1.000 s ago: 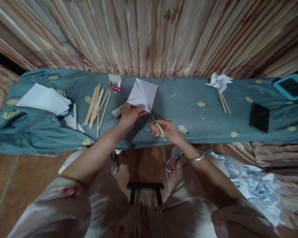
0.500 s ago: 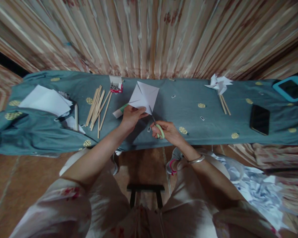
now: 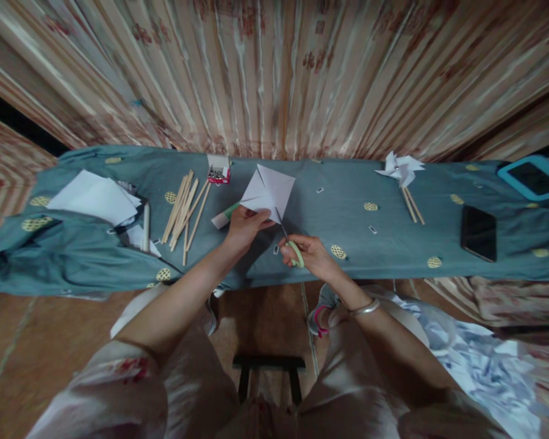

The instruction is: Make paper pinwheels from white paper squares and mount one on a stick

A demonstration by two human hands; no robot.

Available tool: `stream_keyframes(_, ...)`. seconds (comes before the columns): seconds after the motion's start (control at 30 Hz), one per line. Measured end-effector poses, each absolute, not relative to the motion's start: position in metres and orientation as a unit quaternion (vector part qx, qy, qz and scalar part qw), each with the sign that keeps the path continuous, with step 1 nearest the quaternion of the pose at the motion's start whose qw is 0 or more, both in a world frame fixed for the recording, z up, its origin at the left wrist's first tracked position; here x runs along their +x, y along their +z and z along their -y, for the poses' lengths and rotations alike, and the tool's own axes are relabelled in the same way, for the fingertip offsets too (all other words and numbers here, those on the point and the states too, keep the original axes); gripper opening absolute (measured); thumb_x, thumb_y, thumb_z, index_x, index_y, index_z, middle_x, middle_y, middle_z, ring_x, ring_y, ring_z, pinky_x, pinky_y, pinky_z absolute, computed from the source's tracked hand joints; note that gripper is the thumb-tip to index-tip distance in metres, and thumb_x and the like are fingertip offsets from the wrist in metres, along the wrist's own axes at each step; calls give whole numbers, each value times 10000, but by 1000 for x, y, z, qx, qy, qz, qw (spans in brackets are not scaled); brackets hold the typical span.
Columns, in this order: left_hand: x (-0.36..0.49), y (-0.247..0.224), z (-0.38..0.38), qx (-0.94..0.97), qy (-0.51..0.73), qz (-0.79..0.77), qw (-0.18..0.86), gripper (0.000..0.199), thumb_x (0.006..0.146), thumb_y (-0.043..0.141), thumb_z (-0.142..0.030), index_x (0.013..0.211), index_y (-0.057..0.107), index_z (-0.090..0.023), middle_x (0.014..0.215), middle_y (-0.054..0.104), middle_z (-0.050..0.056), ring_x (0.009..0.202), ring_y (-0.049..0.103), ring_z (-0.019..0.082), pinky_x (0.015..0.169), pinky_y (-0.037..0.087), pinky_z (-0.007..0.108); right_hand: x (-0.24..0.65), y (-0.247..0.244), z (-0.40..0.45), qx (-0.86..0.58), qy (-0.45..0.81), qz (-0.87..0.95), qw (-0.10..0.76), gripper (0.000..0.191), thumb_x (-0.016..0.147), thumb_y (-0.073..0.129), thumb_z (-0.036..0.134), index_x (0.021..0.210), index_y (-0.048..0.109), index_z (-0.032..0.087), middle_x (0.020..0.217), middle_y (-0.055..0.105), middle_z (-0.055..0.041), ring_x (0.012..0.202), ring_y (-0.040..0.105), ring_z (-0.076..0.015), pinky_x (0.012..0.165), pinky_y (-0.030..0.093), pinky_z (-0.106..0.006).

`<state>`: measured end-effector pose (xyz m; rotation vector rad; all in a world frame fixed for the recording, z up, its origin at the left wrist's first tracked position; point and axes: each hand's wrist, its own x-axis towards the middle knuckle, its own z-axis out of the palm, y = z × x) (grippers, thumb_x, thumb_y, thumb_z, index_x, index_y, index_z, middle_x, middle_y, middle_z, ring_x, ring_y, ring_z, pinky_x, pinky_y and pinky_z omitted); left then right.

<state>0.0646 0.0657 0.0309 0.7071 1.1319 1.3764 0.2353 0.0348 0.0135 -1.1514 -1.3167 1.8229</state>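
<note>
A square white sheet of paper (image 3: 269, 190) with slits running in from its corners is pinched at its lower left edge by my left hand (image 3: 247, 228). My right hand (image 3: 308, 251) is closed round the light green handles of a pair of scissors (image 3: 295, 253). Their dark blades reach the paper's lower corner, at one of the cuts. Just left of the paper lies a green and white strip (image 3: 226, 216), partly behind my left hand. A small red and white box (image 3: 219, 171) holding small metal pieces stands behind it.
Several wooden sticks (image 3: 183, 210), stacked white paper (image 3: 94, 198) and a white rod (image 3: 146, 227) lie on the left. To the right are a paper pinwheel (image 3: 401, 168), sticks (image 3: 412, 205), a black phone (image 3: 478, 233) and a blue-framed device (image 3: 535, 177). A curtain (image 3: 274, 79) hangs behind.
The whole view has shifted, so the table and its things sit slightly lower in the picture. Both hands still hold the paper and the scissors, with the blades at the same corner.
</note>
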Motion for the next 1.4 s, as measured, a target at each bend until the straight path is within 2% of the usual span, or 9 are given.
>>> stream_keyframes(0.43,64,30,-67,302,589,-475,580,266,505,822,-247,615,599,-154,580,582,-38,565,555,94,620,599,275,235,12,-37,-443,693,480,304,461,497,909,537,726,705,193,528,624,55,483,561,-69,491,473,-190)
stream_keyframes(0.7,64,32,-66,290,578,-499,576,271,535,829,-231,634,587,-160,605,594,-33,596,592,113,683,607,316,235,11,-37,-451,692,477,299,484,489,909,540,755,697,195,528,619,59,463,546,-68,489,467,-203)
stream_keyframes(0.97,65,28,-64,326,562,-483,586,196,556,779,-226,630,611,-160,594,611,-33,559,588,108,602,582,265,237,12,-38,-436,696,489,292,450,552,880,559,739,692,195,557,625,41,502,556,-75,504,471,-202)
stream_keyframes(1.17,65,26,-64,325,563,-483,587,199,568,779,-211,701,641,-157,641,652,-19,581,619,130,615,580,288,236,11,-37,-441,698,476,303,472,520,895,560,748,697,197,546,623,50,490,553,-70,490,466,-189)
stream_keyframes(1.4,65,25,-64,324,567,-476,589,218,564,781,-211,718,637,-155,657,658,-19,583,621,117,599,582,261,237,6,-38,-435,694,488,303,447,553,885,548,744,690,194,562,615,46,502,553,-72,510,483,-202)
